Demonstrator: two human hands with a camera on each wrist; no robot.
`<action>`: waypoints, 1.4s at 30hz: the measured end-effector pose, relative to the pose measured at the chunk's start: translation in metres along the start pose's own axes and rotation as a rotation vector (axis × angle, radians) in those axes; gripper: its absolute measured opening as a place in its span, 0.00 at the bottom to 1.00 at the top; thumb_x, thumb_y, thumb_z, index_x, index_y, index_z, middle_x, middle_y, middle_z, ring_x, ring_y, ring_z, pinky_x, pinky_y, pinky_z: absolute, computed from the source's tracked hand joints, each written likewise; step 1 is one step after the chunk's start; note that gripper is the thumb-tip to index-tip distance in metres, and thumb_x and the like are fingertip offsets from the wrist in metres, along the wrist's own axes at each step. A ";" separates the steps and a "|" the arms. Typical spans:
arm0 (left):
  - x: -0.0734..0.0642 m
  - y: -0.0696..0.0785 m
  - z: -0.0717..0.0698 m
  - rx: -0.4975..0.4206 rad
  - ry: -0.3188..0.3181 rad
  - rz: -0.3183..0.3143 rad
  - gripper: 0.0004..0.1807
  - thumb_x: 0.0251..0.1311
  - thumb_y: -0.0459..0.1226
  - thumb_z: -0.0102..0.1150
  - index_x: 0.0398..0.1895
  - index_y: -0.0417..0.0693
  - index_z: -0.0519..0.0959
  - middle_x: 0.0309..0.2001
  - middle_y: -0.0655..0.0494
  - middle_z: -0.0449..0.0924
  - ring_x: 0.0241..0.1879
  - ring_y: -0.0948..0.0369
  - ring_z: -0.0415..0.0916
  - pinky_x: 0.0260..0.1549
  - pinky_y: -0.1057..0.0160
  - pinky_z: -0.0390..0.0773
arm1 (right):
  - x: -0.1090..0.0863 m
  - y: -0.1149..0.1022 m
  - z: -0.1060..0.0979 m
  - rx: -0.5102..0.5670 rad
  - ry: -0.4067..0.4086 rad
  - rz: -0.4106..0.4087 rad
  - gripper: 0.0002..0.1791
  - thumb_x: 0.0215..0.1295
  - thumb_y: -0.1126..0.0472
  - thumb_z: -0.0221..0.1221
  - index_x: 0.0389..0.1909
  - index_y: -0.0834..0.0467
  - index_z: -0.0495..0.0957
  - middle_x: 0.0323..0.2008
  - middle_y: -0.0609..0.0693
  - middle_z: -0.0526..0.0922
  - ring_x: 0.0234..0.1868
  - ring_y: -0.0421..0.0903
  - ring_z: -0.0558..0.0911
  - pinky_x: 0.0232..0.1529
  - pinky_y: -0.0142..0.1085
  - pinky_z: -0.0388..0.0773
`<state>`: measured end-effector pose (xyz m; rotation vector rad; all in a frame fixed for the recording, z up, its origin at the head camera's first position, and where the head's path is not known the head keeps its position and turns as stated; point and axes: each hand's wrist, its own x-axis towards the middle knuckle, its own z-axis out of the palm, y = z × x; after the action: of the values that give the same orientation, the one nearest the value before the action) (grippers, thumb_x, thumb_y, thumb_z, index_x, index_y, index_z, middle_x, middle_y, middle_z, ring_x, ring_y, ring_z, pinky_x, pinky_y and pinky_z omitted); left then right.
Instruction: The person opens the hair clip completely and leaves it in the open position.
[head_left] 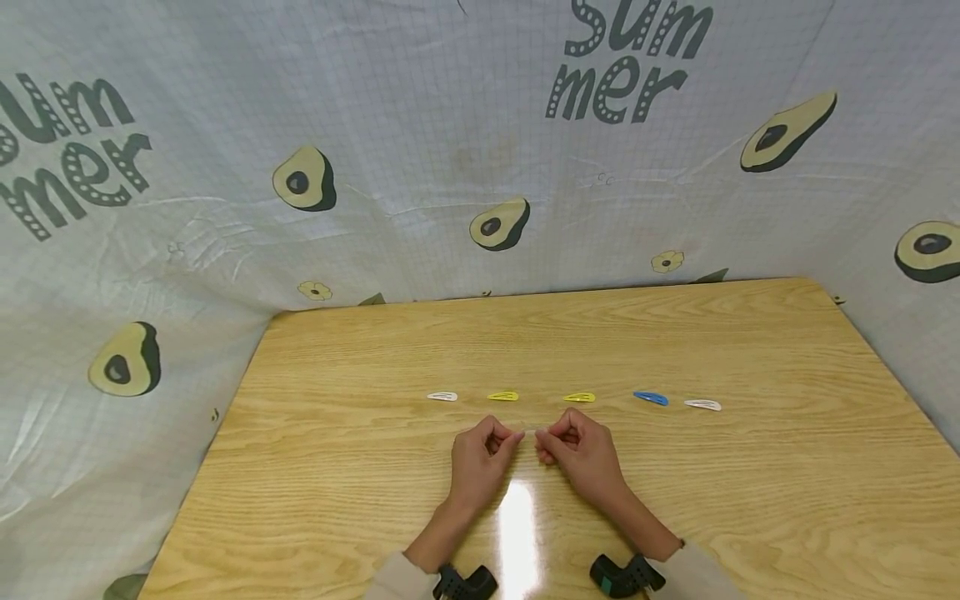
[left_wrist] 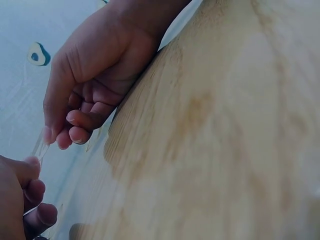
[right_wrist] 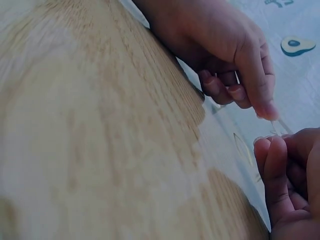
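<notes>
Between my two hands is a small, thin whitish hair clip [head_left: 529, 431], mostly covered by fingertips. My left hand [head_left: 478, 462] pinches one end between thumb and forefinger. The other end is pinched by my right hand [head_left: 581, 458], with its remaining fingers curled in. In the left wrist view a pale sliver of the clip [left_wrist: 41, 149] spans the gap between the two sets of fingertips. Beyond the hands, snap hair clips lie in a row: a white clip [head_left: 442, 397], a yellow clip [head_left: 503, 397], another yellow clip [head_left: 580, 397], a blue clip [head_left: 651, 398] and a pale clip [head_left: 702, 405].
The wooden table [head_left: 337, 358] has a bright light reflection [head_left: 517, 533] between the forearms. A white cloth [head_left: 405, 150] printed with avocados and lettering hangs behind and along the sides. Each wrist wears a black camera band [head_left: 467, 583].
</notes>
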<state>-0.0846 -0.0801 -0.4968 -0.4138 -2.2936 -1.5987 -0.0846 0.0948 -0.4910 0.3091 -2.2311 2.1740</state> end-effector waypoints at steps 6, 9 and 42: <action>0.002 0.012 -0.003 -0.071 0.019 -0.076 0.05 0.57 0.30 0.65 0.26 0.39 0.79 0.20 0.54 0.77 0.18 0.65 0.68 0.18 0.70 0.69 | 0.002 -0.005 0.001 -0.014 -0.004 0.032 0.09 0.62 0.66 0.63 0.29 0.67 0.73 0.27 0.59 0.84 0.25 0.53 0.84 0.27 0.39 0.81; 0.004 0.027 -0.007 -0.075 0.024 -0.089 0.03 0.56 0.27 0.64 0.28 0.35 0.80 0.21 0.49 0.78 0.20 0.64 0.70 0.19 0.69 0.70 | 0.002 -0.005 0.001 -0.019 -0.005 0.060 0.09 0.61 0.66 0.63 0.30 0.68 0.75 0.27 0.59 0.84 0.26 0.53 0.84 0.28 0.39 0.81; 0.006 0.031 -0.062 0.087 0.137 0.068 0.04 0.52 0.21 0.64 0.29 0.35 0.81 0.24 0.45 0.80 0.20 0.58 0.72 0.18 0.65 0.72 | 0.022 -0.011 0.050 -0.172 -0.056 -0.200 0.04 0.60 0.61 0.66 0.29 0.53 0.80 0.26 0.46 0.84 0.22 0.42 0.82 0.25 0.34 0.79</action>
<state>-0.0721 -0.1280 -0.4475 -0.3464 -2.2121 -1.4429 -0.0982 0.0419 -0.4791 0.5667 -2.2842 1.8841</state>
